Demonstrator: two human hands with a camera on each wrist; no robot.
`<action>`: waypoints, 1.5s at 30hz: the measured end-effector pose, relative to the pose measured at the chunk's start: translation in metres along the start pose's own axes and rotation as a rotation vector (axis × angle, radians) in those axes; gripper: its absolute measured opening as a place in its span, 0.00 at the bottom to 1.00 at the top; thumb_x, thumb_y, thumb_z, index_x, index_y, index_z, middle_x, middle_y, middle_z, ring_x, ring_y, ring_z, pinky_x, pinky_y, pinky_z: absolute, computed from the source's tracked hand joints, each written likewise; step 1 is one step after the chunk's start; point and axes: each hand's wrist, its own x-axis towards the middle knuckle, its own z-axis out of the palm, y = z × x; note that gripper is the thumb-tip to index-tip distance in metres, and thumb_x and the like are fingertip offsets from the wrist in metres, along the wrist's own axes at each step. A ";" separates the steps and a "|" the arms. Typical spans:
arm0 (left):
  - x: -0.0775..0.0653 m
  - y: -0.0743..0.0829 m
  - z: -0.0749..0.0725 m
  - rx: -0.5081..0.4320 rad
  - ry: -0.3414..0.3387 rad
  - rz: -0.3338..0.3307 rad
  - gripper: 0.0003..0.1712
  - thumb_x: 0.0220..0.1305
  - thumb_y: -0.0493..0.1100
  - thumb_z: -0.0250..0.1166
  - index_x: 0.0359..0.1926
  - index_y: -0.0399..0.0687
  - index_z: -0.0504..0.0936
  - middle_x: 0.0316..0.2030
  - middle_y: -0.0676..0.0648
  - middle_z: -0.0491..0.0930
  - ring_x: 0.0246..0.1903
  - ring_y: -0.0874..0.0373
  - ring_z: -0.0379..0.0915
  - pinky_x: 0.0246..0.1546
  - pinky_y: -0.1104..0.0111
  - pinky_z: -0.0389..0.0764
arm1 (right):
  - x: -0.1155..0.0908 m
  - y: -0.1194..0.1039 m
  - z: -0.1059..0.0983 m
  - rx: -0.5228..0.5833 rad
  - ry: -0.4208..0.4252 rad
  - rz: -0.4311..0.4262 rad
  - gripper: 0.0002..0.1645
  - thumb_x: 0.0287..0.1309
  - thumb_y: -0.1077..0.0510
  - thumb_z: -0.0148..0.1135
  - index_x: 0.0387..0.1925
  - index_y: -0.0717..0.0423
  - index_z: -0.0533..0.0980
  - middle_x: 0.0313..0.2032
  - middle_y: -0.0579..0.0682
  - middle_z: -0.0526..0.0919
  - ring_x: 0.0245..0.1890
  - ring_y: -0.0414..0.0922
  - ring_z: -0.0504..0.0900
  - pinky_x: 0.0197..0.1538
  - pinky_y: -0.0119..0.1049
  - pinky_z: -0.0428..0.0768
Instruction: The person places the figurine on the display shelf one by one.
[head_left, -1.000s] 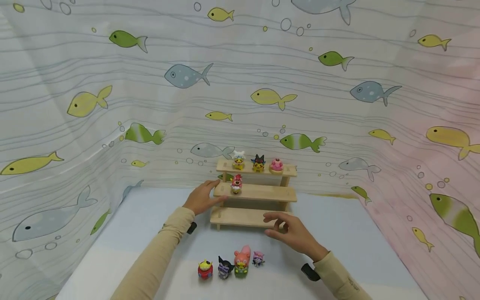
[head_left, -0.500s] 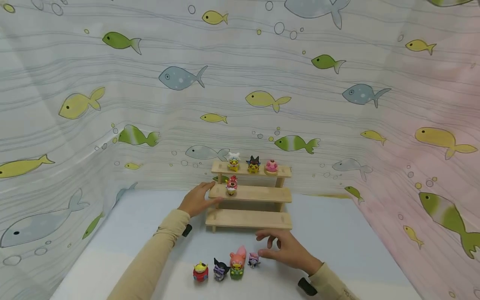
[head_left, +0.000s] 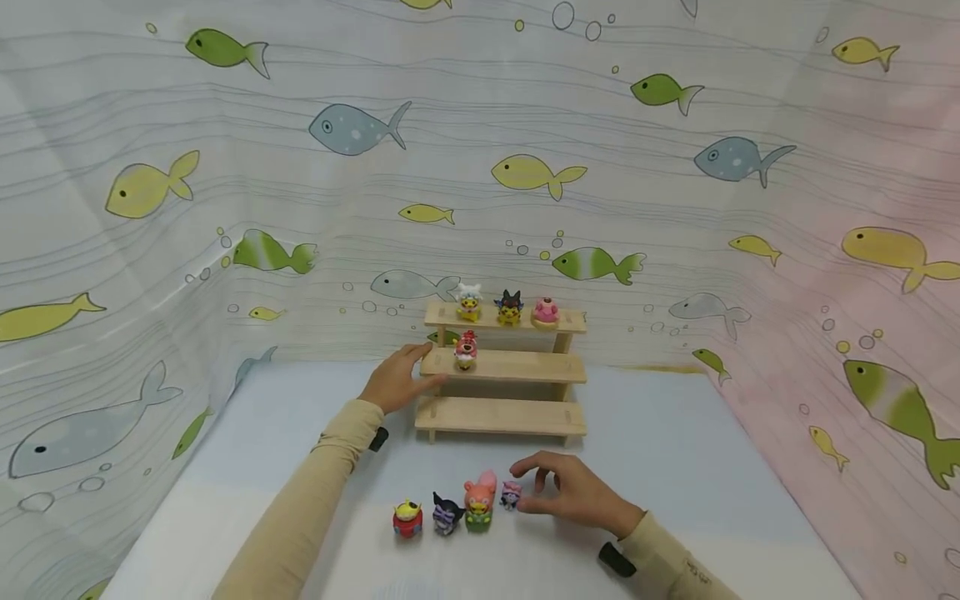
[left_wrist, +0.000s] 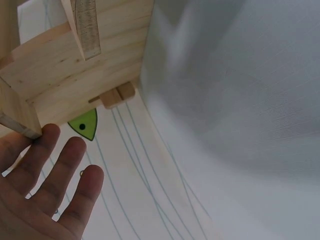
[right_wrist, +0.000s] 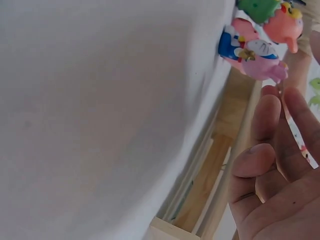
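My left hand [head_left: 397, 379] holds the left end of the wooden three-tier display stand [head_left: 517, 364] at its middle step, thumb in front and fingers behind. In the left wrist view, fingertips [left_wrist: 50, 132] meet the board's corner. My right hand [head_left: 573, 492] is close beside a small pink-and-purple figurine [head_left: 512, 495], thumb and index finger spread apart. Left of that figurine stand a salmon-pink one with a green base [head_left: 479, 502], a black-and-purple one [head_left: 447, 514] and a red-and-yellow one [head_left: 407, 519]. The right wrist view shows the pink figurine [right_wrist: 262, 65] just beyond my fingertips.
On the top step are a white-and-yellow figurine [head_left: 469, 302], a black-and-yellow one [head_left: 509, 307] and a pink one [head_left: 546, 312]. A red-and-white figurine [head_left: 465, 351] stands on the middle step. Fish-printed sheeting [head_left: 345, 200] surrounds the white tabletop [head_left: 660, 442].
My right hand has moved from in front of the bottom step down towards the front row, beside the small pink-and-purple figurine. My left hand stays at the stand; the head view has shifted slightly.
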 end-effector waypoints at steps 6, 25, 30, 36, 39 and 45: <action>0.017 0.005 -0.006 -0.017 0.015 0.000 0.52 0.60 0.74 0.64 0.75 0.47 0.68 0.68 0.38 0.70 0.65 0.38 0.69 0.61 0.44 0.74 | 0.007 0.003 -0.015 -0.035 0.002 -0.035 0.26 0.59 0.43 0.74 0.55 0.50 0.81 0.49 0.41 0.85 0.36 0.43 0.83 0.31 0.38 0.79; 0.032 0.020 -0.009 -0.035 0.020 -0.008 0.53 0.59 0.75 0.64 0.75 0.48 0.67 0.70 0.39 0.69 0.67 0.40 0.66 0.65 0.46 0.71 | 0.009 0.008 -0.029 -0.033 0.025 -0.106 0.20 0.60 0.48 0.73 0.52 0.48 0.82 0.47 0.43 0.86 0.35 0.46 0.83 0.37 0.45 0.82; 0.023 0.017 -0.008 -0.027 0.003 -0.025 0.54 0.59 0.76 0.64 0.75 0.49 0.67 0.70 0.38 0.69 0.67 0.40 0.67 0.64 0.46 0.72 | 0.007 0.007 -0.019 -0.015 0.014 -0.066 0.20 0.59 0.49 0.74 0.52 0.47 0.82 0.47 0.42 0.86 0.35 0.46 0.83 0.37 0.43 0.82; 0.008 0.013 -0.007 -0.021 -0.011 -0.031 0.54 0.59 0.76 0.63 0.75 0.47 0.67 0.69 0.37 0.69 0.66 0.38 0.68 0.63 0.44 0.72 | 0.004 0.007 -0.004 -0.001 0.003 -0.060 0.20 0.59 0.49 0.74 0.51 0.48 0.82 0.46 0.42 0.86 0.34 0.45 0.83 0.37 0.42 0.83; 0.001 0.009 -0.006 -0.018 -0.017 -0.035 0.54 0.59 0.76 0.63 0.75 0.47 0.67 0.69 0.37 0.69 0.66 0.37 0.68 0.63 0.44 0.72 | 0.004 0.008 0.003 -0.006 -0.015 -0.053 0.19 0.60 0.48 0.74 0.51 0.47 0.82 0.46 0.40 0.86 0.34 0.42 0.83 0.39 0.41 0.83; -0.005 0.004 -0.001 -0.006 -0.001 -0.020 0.54 0.59 0.76 0.63 0.75 0.47 0.68 0.68 0.38 0.70 0.65 0.39 0.69 0.62 0.45 0.74 | 0.004 0.008 0.009 -0.013 -0.029 -0.040 0.16 0.60 0.49 0.73 0.48 0.46 0.82 0.44 0.39 0.85 0.34 0.36 0.81 0.39 0.36 0.83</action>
